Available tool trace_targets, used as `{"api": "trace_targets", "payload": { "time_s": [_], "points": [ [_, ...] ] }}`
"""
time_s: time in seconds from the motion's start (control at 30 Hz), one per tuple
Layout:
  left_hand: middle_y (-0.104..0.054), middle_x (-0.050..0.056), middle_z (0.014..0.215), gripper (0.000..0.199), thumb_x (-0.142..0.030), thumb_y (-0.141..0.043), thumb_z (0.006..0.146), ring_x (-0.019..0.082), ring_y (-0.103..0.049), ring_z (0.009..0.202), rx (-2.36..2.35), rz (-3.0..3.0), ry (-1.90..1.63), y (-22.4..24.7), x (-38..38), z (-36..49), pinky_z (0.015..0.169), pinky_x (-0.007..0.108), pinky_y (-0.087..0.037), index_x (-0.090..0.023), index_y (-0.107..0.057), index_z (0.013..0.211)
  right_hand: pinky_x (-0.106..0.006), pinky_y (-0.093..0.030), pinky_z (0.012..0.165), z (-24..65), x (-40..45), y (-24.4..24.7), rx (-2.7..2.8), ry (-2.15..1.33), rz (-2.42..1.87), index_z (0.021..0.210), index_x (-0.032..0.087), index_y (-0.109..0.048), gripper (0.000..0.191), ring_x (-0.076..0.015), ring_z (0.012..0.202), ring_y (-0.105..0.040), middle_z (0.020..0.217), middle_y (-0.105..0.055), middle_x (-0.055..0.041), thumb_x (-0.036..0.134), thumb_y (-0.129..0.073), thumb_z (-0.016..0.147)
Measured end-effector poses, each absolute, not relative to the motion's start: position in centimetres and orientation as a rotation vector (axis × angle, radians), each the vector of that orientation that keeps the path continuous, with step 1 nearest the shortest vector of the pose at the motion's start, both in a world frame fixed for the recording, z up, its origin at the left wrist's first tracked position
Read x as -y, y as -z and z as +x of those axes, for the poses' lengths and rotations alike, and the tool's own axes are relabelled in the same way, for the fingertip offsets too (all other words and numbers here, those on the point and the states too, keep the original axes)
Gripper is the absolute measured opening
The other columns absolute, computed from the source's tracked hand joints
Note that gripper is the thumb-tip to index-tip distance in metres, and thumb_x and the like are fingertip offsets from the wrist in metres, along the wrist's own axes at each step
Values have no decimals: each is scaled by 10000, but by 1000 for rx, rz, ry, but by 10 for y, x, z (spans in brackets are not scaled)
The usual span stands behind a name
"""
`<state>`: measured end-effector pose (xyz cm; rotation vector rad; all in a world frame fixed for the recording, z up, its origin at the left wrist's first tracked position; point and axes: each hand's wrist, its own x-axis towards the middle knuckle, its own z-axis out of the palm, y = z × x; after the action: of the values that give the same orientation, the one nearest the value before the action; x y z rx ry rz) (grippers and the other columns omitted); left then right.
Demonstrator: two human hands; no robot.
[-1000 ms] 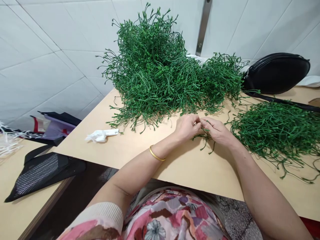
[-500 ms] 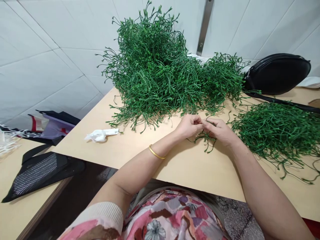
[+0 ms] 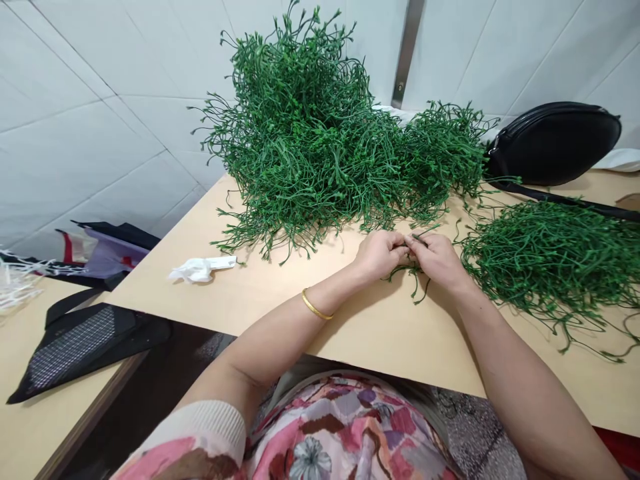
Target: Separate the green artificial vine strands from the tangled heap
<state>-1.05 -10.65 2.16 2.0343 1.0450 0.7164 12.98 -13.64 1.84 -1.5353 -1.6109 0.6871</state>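
My left hand (image 3: 381,255) and my right hand (image 3: 435,259) meet fingertip to fingertip above the table. Both are closed in a pinch on thin green plastic stems (image 3: 419,288), which look like artificial plant sprigs with small budded tips. Some stems dangle below the fingers, and one end pokes out above my right thumb. The spot where the fingertips join is partly hidden. Behind my hands rises a tall heap of the same green sprigs (image 3: 310,140). A lower pile of sprigs (image 3: 550,257) lies to the right of my right hand.
A crumpled white tissue (image 3: 200,269) lies on the pale wooden table (image 3: 280,300) at left. A black bag (image 3: 560,143) with a strap stands at the back right against the tiled wall. On a second surface at left rests a black mesh-patterned bag (image 3: 75,347).
My fingertips have shifted slightly, and the dangling stems are drawn in closer beneath my hands. A stem end now sticks out above my right thumb. The piles look the same.
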Motion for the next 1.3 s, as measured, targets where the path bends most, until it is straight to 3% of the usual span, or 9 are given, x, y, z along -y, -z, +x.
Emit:
{"api": "trace_targets", "payload": {
  "time_s": [0.17, 0.27, 0.47, 0.73, 1.0, 1.1, 1.23, 1.3],
  "points": [
    [-313, -45, 483, 314, -295, -507, 747, 77, -292, 522, -874, 2004, -738, -25, 116, -7, 527, 234, -238, -161, -368, 500, -210, -262, 403, 145, 128, -21, 907, -908, -1480, 641, 179, -501, 315, -54, 404, -326, 515, -413, 48, 463, -577, 755],
    [-319, -48, 498, 267, -280, -501, 737, 78, -300, 527, -898, 1893, -698, -22, 114, -7, 533, 233, -242, -161, -396, 522, -200, -284, 397, 148, 130, -27, 910, -917, -1416, 667, 177, -518, 340, -44, 413, -334, 543, -452, 39, 499, -592, 750],
    [-333, -45, 517, 231, -231, -444, 749, 73, -304, 539, -944, 1831, -719, -15, 105, -10, 537, 227, -241, -153, -408, 534, -259, -416, 648, 134, 141, -33, 1599, -846, -1372, 725, 171, -603, 274, -130, 706, -503, 732, -577, -26, 431, -551, 795],
    [-361, -47, 510, 150, -144, -468, 706, 47, -298, 498, -901, 1488, -705, -20, 108, -8, 503, 207, -230, -131, -460, 556, -281, -379, 714, 137, 136, -19, 1656, -1046, -1340, 705, 160, -551, 203, -146, 745, -485, 737, -535, -17, 350, -530, 774],
    [-373, -47, 469, 124, -129, -468, 709, 27, -306, 383, -828, 1117, -705, -25, 106, -11, 413, 204, -162, -133, -483, 586, -267, -333, 615, 127, 141, -18, 1768, -606, -1484, 649, 189, -496, 271, -139, 632, -458, 626, -505, -12, 362, -431, 846],
    [-326, -62, 434, 148, -175, -496, 739, 20, -231, 368, -870, 1171, -691, -28, 105, -11, 407, 213, -122, -125, -522, 602, -273, -309, 583, 119, 141, -17, 1719, -440, -1550, 619, 201, -464, 280, -133, 580, -410, 569, -441, 0, 359, -426, 847],
    [-266, -76, 409, 199, -233, -524, 766, 18, -182, 377, -816, 1262, -709, -36, 110, -11, 416, 220, -94, -130, -527, 596, -251, -301, 506, 120, 131, -15, 1392, -633, -1486, 602, 205, -432, 341, -109, 532, -361, 548, -390, 18, 463, -465, 823],
    [-264, -76, 408, 193, -235, -531, 769, 18, -192, 382, -752, 1280, -688, -37, 111, -11, 419, 217, -104, -126, -547, 610, -231, -235, 426, 129, 125, -16, 1126, -795, -1435, 625, 210, -422, 366, -81, 450, -267, 504, -306, 55, 528, -505, 788]
  ]
}}
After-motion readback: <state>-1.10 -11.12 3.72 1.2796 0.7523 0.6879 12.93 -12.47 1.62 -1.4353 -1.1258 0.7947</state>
